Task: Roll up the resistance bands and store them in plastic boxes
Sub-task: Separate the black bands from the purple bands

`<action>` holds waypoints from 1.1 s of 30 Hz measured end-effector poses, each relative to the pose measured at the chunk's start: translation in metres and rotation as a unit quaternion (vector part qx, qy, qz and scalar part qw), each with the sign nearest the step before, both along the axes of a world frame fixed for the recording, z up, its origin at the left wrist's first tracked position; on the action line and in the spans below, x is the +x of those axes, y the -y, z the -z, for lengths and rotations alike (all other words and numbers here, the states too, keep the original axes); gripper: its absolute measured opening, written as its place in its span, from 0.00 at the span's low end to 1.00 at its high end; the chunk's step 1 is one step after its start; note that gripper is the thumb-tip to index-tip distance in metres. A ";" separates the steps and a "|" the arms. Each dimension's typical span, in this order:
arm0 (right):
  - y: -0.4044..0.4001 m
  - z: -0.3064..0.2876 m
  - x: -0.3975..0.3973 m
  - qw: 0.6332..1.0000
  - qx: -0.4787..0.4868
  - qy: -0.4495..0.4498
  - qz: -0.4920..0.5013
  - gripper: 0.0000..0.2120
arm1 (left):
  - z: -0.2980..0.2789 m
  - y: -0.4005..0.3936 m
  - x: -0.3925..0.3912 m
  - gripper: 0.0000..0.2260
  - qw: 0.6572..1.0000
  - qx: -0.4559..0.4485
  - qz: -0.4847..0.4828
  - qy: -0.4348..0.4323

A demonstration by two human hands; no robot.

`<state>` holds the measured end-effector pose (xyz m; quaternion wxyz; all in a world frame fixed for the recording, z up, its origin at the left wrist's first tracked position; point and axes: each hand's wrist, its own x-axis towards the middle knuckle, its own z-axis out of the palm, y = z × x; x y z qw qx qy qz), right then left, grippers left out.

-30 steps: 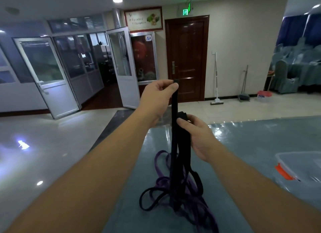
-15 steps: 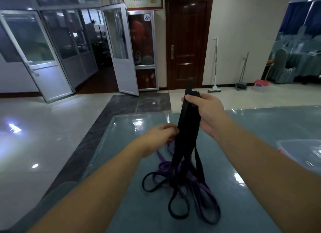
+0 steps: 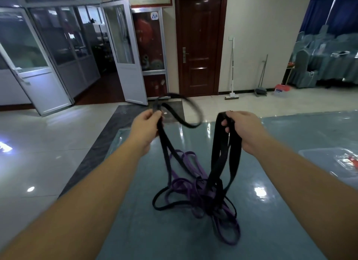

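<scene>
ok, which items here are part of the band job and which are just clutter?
Job:
left hand
right hand
black bands
purple bands
plastic box
table

Clutter:
mop
dustpan
brown door

A tangle of black bands (image 3: 193, 203) and purple bands (image 3: 226, 234) is borne by the glossy table (image 3: 271, 211), a clear plastic box (image 3: 329, 162) beside.

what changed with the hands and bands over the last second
The left hand let go up high, dropped, then took a narrow black band and drew it out left. The right hand rose, keeping its grip on the wide black band. The purple bands and plastic box stayed on the table.
</scene>
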<state>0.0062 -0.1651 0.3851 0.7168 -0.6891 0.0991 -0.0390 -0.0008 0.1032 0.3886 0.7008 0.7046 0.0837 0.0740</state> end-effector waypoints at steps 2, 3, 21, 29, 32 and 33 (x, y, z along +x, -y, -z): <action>0.015 0.014 0.001 0.998 -0.058 -0.015 0.007 0.09 | -0.010 -0.008 0.010 0.06 0.999 0.002 -0.038 0.005; 0.022 0.021 0.002 0.996 -0.090 -0.021 0.007 0.10 | -0.014 -0.011 0.014 0.06 0.998 -0.006 -0.055 0.006; -0.053 0.039 -0.014 0.976 0.070 0.059 -0.196 0.15 | -0.067 0.081 -0.004 0.13 0.990 -0.119 0.053 -0.047; -0.058 0.023 -0.017 0.976 0.142 0.028 -0.162 0.10 | -0.051 0.078 0.008 0.30 0.993 0.064 0.059 -0.077; -0.054 0.012 -0.012 0.975 0.192 0.010 -0.107 0.09 | -0.031 0.068 -0.002 0.24 0.976 0.166 0.112 -0.083; -0.052 0.010 -0.010 0.973 0.209 0.004 -0.094 0.10 | -0.022 0.066 -0.007 0.20 0.973 0.149 0.150 -0.091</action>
